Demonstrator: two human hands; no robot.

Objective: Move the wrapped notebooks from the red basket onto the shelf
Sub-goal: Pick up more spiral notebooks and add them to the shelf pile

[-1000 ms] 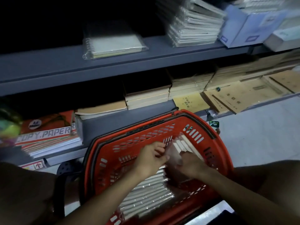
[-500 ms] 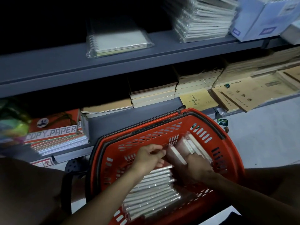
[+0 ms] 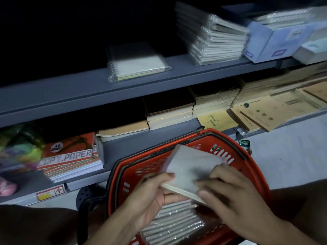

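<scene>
A wrapped notebook (image 3: 190,169) is lifted above the red basket (image 3: 208,138), its pale cover facing up. My left hand (image 3: 152,193) grips its near left edge, thumb on top. My right hand (image 3: 228,193) holds its right side with the fingers laid over the cover. Several more wrapped notebooks (image 3: 173,225) lie in a row in the basket below. On the grey shelf (image 3: 74,91) above lies one wrapped spiral notebook (image 3: 138,65), with a tall stack of wrapped notebooks (image 3: 215,41) to its right.
Blue boxes (image 3: 276,41) stand at the upper shelf's right end. The lower shelf carries copy paper reams (image 3: 70,156), cream pads (image 3: 169,117) and brown exercise books (image 3: 265,114). Pale floor (image 3: 283,156) lies right of the basket.
Both hands have lifted one wrapped notebook out of the basket's row and turned it flat, cover up. The view has tilted slightly upward toward the shelves.
</scene>
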